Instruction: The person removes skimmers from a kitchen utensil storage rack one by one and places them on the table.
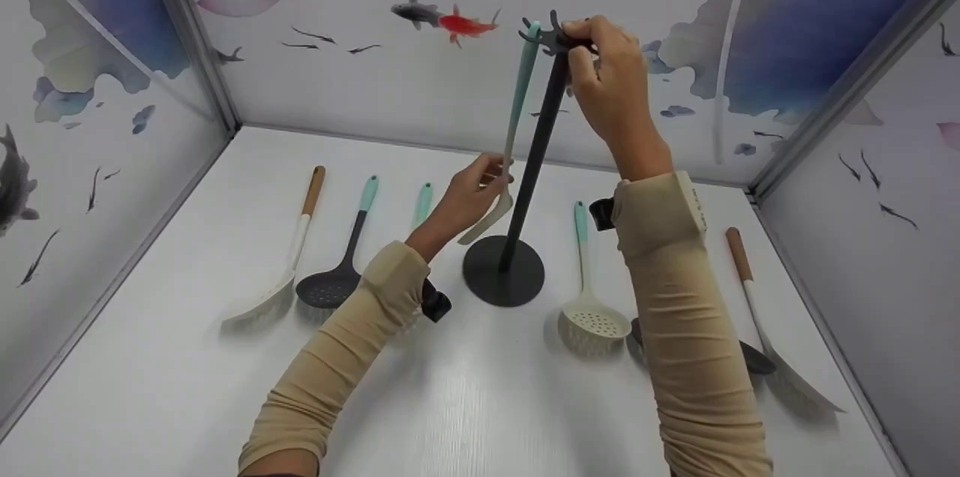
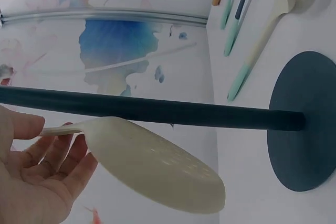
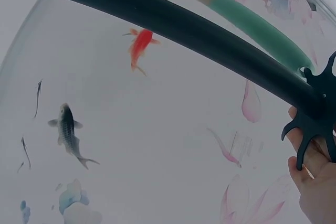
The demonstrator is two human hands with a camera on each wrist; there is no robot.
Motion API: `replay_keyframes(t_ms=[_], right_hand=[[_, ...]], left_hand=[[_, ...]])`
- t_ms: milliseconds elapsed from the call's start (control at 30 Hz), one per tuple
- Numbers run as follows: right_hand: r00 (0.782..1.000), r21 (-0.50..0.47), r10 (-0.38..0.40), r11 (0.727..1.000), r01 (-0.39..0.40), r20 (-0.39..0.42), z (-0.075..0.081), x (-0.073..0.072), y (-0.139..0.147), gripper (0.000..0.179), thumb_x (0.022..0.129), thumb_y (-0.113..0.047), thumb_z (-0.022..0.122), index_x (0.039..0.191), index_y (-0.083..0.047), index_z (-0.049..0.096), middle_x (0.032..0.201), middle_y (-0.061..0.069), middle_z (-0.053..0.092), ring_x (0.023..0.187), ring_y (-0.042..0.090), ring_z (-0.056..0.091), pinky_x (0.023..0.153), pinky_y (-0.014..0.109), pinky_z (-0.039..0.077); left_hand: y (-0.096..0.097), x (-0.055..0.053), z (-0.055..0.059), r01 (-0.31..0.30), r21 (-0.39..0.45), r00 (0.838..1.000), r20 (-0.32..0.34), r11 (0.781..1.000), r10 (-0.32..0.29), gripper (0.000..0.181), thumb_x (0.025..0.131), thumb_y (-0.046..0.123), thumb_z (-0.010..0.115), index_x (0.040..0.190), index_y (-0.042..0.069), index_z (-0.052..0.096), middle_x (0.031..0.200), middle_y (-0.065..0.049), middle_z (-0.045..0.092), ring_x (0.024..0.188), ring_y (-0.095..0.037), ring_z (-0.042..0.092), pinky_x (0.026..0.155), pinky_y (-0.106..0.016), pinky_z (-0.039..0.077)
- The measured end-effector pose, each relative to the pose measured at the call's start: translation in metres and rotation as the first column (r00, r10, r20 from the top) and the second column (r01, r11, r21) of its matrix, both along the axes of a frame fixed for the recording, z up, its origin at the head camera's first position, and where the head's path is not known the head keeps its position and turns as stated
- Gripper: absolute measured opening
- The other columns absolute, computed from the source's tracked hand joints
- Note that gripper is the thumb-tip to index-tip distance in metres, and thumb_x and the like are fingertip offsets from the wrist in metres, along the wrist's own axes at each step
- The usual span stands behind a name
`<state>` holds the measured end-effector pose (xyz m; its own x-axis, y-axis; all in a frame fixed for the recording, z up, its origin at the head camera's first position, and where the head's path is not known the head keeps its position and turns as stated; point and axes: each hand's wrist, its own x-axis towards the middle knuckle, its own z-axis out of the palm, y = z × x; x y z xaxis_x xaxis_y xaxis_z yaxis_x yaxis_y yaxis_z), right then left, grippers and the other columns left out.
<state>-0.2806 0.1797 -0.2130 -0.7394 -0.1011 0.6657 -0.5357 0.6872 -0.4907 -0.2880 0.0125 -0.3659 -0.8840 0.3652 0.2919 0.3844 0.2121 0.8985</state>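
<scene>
A black utensil stand (image 1: pixel 537 147) has a round base and a ring of curved hooks on top. My left hand (image 1: pixel 471 198) pinches the neck of a cream slotted turner (image 2: pixel 152 166) with a mint handle, thumb against fingers. The turner hangs upright left of the pole, its head low. Its handle end (image 3: pixel 302 64) meets a hook at the top; whether the hook passes through the hole is hard to tell. My right hand (image 1: pixel 611 79) grips the hooked top on the right side, fingertips partly behind the hooks in the right wrist view.
Left on the white table (image 1: pixel 465 387) lie a wooden-handled turner (image 1: pixel 266 297), a black skimmer (image 1: pixel 330 286) and a mint handle (image 1: pixel 424 199). Right are a cream skimmer (image 1: pixel 596 319), a wooden-handled turner (image 1: pixel 787 364) and dark utensils partly behind my arm. Painted walls enclose the table.
</scene>
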Motion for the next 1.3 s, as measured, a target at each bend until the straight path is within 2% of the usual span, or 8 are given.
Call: replay_keyframes(t_ms=[133,333,533,733,1033,1200,1300], right_hand=[[1.0,0.001,-0.008,1.0,0.008,0.004,0.0,0.001,0.0,0.035,0.09,-0.015,0.037,0.115,-0.004,0.06,0.116,0.01,0.061,0.113,0.023,0.047,0.097,0.035,0.037],[1.0,0.002,-0.004,1.0,0.004,0.017,0.0,0.001,-0.001,0.036,0.091,-0.017,0.036,0.115,-0.004,0.059,0.115,0.01,0.061,0.11,0.022,0.047,0.093,0.032,0.041],[1.0,-0.002,-0.001,1.0,0.001,0.025,-0.002,0.0,-0.001,0.036,0.091,-0.017,0.036,0.115,-0.004,0.059,0.115,0.011,0.061,0.112,0.022,0.046,0.095,0.033,0.041],[1.0,0.001,-0.004,1.0,0.004,0.028,-0.001,0.0,-0.001,0.036,0.091,-0.017,0.036,0.115,-0.005,0.06,0.116,0.01,0.061,0.112,0.023,0.046,0.096,0.034,0.04],[1.0,0.0,0.0,1.0,0.0,-0.008,-0.001,-0.001,-0.002,0.034,0.09,-0.012,0.038,0.114,-0.004,0.06,0.114,0.01,0.063,0.114,0.025,0.045,0.099,0.037,0.034],[1.0,-0.003,0.005,1.0,-0.005,-0.015,-0.001,-0.001,-0.001,0.033,0.09,-0.011,0.038,0.114,-0.004,0.06,0.114,0.01,0.063,0.113,0.026,0.045,0.1,0.038,0.032],[1.0,-0.003,0.006,1.0,-0.006,-0.027,-0.002,-0.001,-0.001,0.033,0.09,-0.011,0.039,0.113,-0.003,0.061,0.114,0.011,0.063,0.112,0.026,0.046,0.099,0.038,0.032]], left_hand=[[-0.004,0.002,-0.001,-0.003,0.045,1.0,-0.008,0.999,0.003,0.022,0.095,0.01,0.05,0.115,0.001,0.057,0.106,-0.016,0.063,0.094,-0.025,0.063,0.084,-0.03,0.052],[-0.008,0.004,0.001,-0.032,0.083,0.999,0.013,0.996,0.031,0.022,0.093,0.006,0.053,0.113,0.001,0.059,0.102,-0.017,0.065,0.09,-0.024,0.065,0.079,-0.029,0.054],[-0.012,0.006,0.004,-0.047,0.122,0.999,0.02,0.991,0.045,0.023,0.092,0.007,0.055,0.114,0.002,0.06,0.101,-0.017,0.064,0.091,-0.024,0.064,0.08,-0.029,0.054],[-0.024,0.006,0.004,-0.085,0.137,0.996,0.013,0.987,0.084,0.023,0.091,0.008,0.057,0.113,0.002,0.06,0.1,-0.017,0.064,0.089,-0.024,0.064,0.08,-0.029,0.054],[-0.067,0.006,0.0,-0.169,0.154,0.986,0.016,0.974,0.168,0.023,0.091,0.013,0.058,0.113,0.004,0.059,0.101,-0.016,0.063,0.093,-0.026,0.062,0.082,-0.029,0.052],[-0.099,0.009,-0.002,-0.248,0.137,0.969,0.027,0.959,0.246,0.027,0.092,0.016,0.057,0.117,0.005,0.058,0.105,-0.017,0.061,0.098,-0.026,0.06,0.086,-0.03,0.051],[-0.12,0.01,-0.004,-0.303,0.132,0.953,0.045,0.944,0.3,0.031,0.093,0.019,0.057,0.12,0.005,0.056,0.107,-0.018,0.06,0.099,-0.023,0.058,0.089,-0.033,0.05]])
